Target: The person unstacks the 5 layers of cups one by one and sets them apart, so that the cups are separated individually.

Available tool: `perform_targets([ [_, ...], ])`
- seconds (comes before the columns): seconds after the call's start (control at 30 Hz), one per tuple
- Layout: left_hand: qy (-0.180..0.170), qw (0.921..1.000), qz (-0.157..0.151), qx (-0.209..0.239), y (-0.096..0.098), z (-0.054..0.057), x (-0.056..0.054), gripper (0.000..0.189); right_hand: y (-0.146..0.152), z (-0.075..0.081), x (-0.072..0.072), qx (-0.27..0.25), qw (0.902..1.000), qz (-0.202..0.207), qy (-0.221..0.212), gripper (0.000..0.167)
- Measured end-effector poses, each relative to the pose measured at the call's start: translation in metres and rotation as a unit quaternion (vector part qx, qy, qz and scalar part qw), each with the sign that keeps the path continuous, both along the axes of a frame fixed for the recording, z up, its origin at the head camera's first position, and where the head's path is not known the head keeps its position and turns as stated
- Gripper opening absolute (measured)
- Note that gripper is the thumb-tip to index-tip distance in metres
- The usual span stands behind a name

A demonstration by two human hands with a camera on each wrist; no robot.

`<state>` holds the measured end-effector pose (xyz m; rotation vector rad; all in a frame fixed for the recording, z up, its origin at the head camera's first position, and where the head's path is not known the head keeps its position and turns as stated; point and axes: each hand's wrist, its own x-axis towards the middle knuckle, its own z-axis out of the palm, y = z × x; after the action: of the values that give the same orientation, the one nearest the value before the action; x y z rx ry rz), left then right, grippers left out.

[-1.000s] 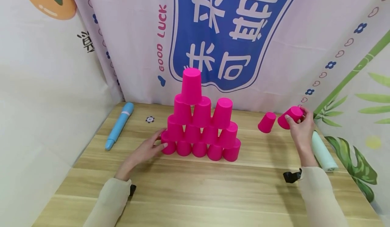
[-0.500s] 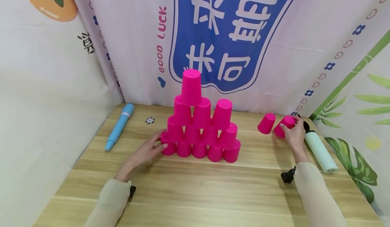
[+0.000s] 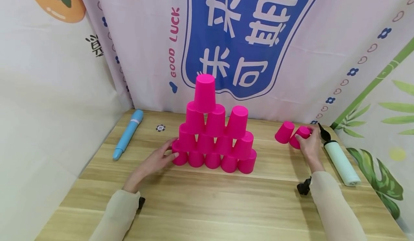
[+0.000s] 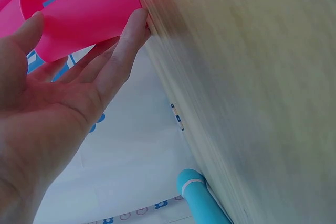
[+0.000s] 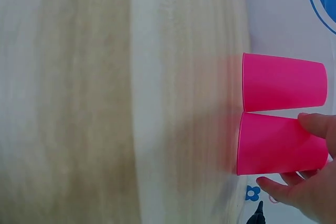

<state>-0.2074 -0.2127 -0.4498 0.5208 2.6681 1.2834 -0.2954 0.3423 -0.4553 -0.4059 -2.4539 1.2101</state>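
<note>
Upside-down pink cups form a stepped pyramid (image 3: 205,146) on the table, a single cup (image 3: 205,93) at its top, bridging the left and middle cups of the three-cup row below. At the bottom left corner my left hand (image 3: 157,159) touches the end cup (image 4: 97,11), its fingers fairly straight along the side and its thumb on the near side. Far to the right, my right hand (image 3: 309,146) grips another upside-down cup (image 5: 281,144) between thumb and fingers. That cup stands right beside a lone cup (image 3: 284,132), their rims touching or nearly so.
A blue pen-shaped stick (image 3: 128,135) lies at the left, with a small round chip (image 3: 160,128) near it. By my right forearm lies a pale green hand pump (image 3: 341,163) with a black nozzle. A printed cloth (image 3: 145,54) hangs behind the table (image 3: 226,205).
My right hand has brought its cup down and left to the tabletop, beside the lone cup. The left hand and the pyramid stay as they were.
</note>
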Motion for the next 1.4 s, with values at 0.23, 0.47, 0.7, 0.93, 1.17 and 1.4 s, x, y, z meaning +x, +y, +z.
perform_targets([
  [0.23,-0.011,0.9999,-0.002,0.007,0.003,-0.002,-0.001,0.066,0.001,0.007,0.008,-0.003,0.9999,-0.007,-0.007,0.072],
  [0.47,-0.015,0.9998,0.007,0.013,0.0,0.001,0.0,0.066,-0.051,0.068,0.026,0.033,0.9756,0.016,0.216,0.055],
  [0.7,-0.025,0.9996,0.005,0.011,0.0,-0.001,-0.001,0.066,-0.143,0.164,0.063,-0.064,0.9288,0.159,0.328,0.044],
  [0.93,-0.024,0.9996,0.007,0.01,0.001,-0.002,-0.001,0.065,-0.22,0.228,0.101,-0.09,0.8947,0.319,0.3,0.047],
  [1.17,-0.029,0.9994,0.001,0.017,0.002,-0.003,-0.001,0.064,-0.256,0.227,0.08,-0.041,0.9,0.382,0.205,0.069],
  [1.4,-0.027,0.9995,0.003,0.018,0.001,-0.003,-0.002,0.064,-0.273,0.224,0.062,-0.027,0.9047,0.407,0.123,0.081],
])
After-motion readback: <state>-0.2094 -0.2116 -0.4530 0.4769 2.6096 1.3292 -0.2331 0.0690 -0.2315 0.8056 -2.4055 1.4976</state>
